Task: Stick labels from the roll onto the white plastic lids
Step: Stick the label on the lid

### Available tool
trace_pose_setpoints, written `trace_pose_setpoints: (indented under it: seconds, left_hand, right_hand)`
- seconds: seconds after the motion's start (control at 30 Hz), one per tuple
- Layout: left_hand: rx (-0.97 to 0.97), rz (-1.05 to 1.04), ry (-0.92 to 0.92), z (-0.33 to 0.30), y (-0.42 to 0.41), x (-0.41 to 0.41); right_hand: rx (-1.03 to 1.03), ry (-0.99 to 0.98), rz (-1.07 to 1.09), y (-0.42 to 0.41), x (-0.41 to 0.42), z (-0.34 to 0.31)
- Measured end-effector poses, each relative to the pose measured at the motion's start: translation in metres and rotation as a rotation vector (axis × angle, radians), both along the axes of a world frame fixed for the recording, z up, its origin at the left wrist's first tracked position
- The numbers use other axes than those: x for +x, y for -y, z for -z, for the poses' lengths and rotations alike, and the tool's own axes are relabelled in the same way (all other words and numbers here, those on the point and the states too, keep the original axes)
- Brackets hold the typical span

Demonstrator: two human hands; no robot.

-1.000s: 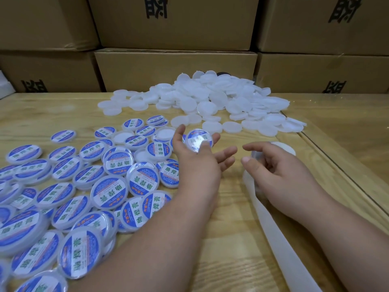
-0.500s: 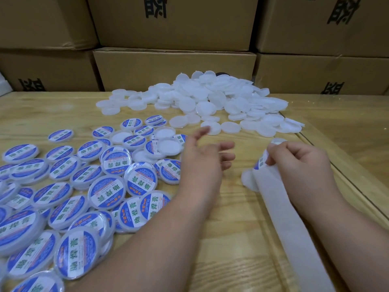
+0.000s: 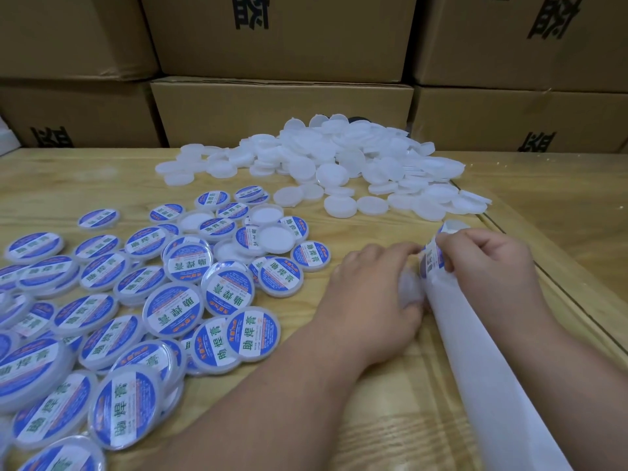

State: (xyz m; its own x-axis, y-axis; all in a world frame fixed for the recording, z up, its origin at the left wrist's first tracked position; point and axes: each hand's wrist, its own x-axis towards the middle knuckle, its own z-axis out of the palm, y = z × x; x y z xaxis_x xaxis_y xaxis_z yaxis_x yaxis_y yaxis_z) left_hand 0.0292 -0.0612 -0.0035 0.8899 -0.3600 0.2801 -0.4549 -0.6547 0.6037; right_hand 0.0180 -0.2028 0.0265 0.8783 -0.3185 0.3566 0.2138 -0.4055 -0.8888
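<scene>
My right hand [image 3: 489, 263] pinches the end of the label roll [image 3: 452, 229], where a blue label [image 3: 431, 263] sits on the white backing strip [image 3: 489, 368]. That strip trails towards the bottom right. My left hand [image 3: 370, 294] lies just left of it. Its fingertips touch the label's edge, and it curls round a blurred white lid [image 3: 412, 293]. A heap of plain white lids [image 3: 343, 164] lies at the back of the table. Several labelled lids [image 3: 176, 311] are spread on the left.
The wooden table [image 3: 390, 419] has an inset seam along its right side. Stacked cardboard boxes [image 3: 278, 107] wall off the back edge. Two lids lie upside down among the labelled ones [image 3: 274, 236].
My left hand let go of a labelled lid onto the left pile and moved right to the roll. My right hand lifted the roll's end, and the strip shifted.
</scene>
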Motion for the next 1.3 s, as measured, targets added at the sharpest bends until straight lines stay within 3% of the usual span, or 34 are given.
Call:
trace_pose_setpoints:
  seconds: [0.2, 0.43, 0.53, 0.67, 0.93, 1.3]
  left_hand:
    - [-0.216, -0.079, -0.049, -0.001, -0.004, 0.005]
    - [-0.552, -0.15, -0.11, -0.006, -0.008, 0.006]
    - [-0.553, -0.071, -0.217, -0.008, -0.008, 0.004]
    - [-0.483, -0.04, -0.227, -0.009, -0.007, 0.005]
    - [-0.507, -0.065, -0.23, -0.01, -0.006, 0.005]
    - [-0.527, -0.092, -0.222, -0.008, -0.005, 0.008]
  right_hand:
    - [0.032, -0.061, -0.172, 0.001, 0.003, 0.011]
    - [-0.094, -0.102, -0.328, 0.001, 0.005, 0.016]
    - [-0.036, -0.104, -0.332, -0.003, 0.005, 0.016]
    - [-0.013, -0.134, -0.325, -0.004, 0.004, 0.015]
    - [-0.263, -0.236, -0.166, -0.002, 0.004, 0.013]
    - [-0.101, -0.289, -0.203, 0.0, 0.004, 0.013]
